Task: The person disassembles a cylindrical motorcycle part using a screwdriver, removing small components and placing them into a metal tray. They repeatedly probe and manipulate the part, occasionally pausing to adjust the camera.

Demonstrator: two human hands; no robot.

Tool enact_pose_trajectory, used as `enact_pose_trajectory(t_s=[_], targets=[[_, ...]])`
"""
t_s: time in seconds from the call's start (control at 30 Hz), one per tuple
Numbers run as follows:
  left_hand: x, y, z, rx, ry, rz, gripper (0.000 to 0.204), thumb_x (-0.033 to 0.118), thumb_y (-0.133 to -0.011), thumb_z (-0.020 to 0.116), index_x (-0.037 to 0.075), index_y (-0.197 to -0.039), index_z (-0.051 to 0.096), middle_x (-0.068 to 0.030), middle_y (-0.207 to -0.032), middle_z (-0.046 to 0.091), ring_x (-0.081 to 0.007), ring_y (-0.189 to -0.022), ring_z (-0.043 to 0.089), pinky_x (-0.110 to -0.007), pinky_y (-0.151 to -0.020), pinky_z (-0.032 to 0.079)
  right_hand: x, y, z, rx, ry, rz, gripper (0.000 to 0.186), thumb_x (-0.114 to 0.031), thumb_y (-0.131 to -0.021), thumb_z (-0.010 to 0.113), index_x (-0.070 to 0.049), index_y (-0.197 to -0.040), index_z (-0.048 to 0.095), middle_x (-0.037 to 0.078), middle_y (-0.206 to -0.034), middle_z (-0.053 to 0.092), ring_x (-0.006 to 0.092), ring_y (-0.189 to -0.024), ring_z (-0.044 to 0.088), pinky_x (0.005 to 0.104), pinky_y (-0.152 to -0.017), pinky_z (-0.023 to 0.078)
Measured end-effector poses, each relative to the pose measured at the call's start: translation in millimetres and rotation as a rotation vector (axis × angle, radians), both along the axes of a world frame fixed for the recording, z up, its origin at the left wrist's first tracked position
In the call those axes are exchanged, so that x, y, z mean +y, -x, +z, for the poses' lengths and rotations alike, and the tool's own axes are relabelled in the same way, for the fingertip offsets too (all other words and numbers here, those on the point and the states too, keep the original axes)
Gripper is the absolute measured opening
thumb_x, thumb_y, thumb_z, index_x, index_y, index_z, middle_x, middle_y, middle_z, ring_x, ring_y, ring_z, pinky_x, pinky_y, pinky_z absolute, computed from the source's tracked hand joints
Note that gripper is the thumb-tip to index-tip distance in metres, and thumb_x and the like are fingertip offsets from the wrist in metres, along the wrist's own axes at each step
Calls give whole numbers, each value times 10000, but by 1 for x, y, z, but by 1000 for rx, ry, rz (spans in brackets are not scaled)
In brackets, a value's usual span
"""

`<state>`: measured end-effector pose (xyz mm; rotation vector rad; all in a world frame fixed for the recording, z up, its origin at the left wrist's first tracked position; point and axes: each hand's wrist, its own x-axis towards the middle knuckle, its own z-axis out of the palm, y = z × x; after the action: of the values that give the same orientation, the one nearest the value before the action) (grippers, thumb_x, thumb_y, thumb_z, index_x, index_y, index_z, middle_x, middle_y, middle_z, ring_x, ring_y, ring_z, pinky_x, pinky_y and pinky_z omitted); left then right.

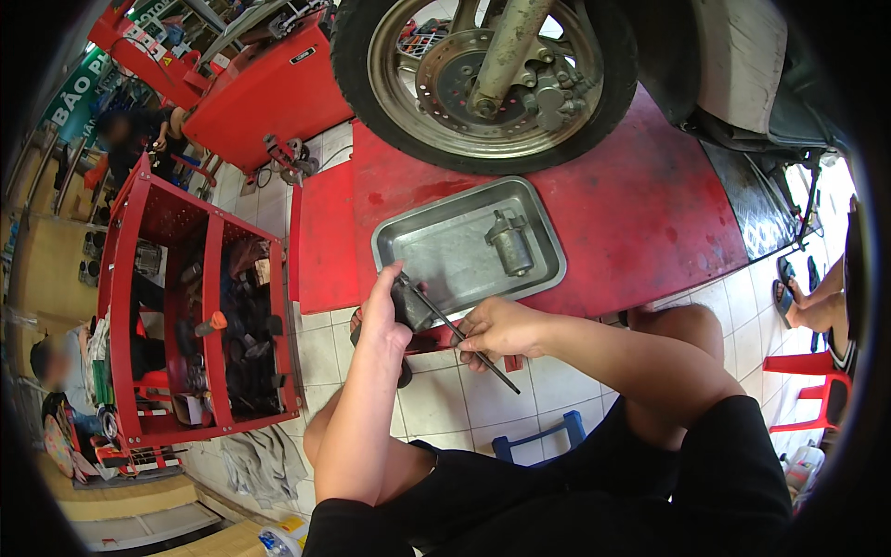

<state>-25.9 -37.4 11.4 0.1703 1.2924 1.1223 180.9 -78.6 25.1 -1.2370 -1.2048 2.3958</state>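
My left hand is closed around a dark grey metal part, partly hidden by the fingers, over the near left edge of a shallow metal tray. In my right hand, fingers pinch a long thin dark rod, which slants from the part down to the right. Its upper end lies against or just over the part; I cannot tell which. Inside the tray, at the right, lies a small cylindrical metal motor with a lug at its far end.
Under the tray is a red lift platform, with a motorcycle's front wheel standing beyond it. A red tool cart stands left. A blue stool is below me, a red plastic chair right. Other people are nearby.
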Motion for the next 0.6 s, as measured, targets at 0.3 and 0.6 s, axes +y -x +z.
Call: enact_pose_trajectory(t_s=[0.3,0.6], targets=[[-2,1,20,180,-82,109,401,234,-794,803,-20,-1038,611,-116,-909,647,-229,-750,654,-397,-700,550,-2,-3,-1,-104,-211,-35,205,-66,-994,538,74,-1123,613,117,-887,657,160,-674,643,290,-565,551],[-3,-8,13,272,-152,33,376,226,-803,805,-12,-1021,613,-117,-888,661,-207,-763,653,-377,-695,535,7,-5,9,-134,-35,-373,224,-181,-1027,502,-10,-1107,623,5,-755,490,71,-512,344,259,-419,269]])
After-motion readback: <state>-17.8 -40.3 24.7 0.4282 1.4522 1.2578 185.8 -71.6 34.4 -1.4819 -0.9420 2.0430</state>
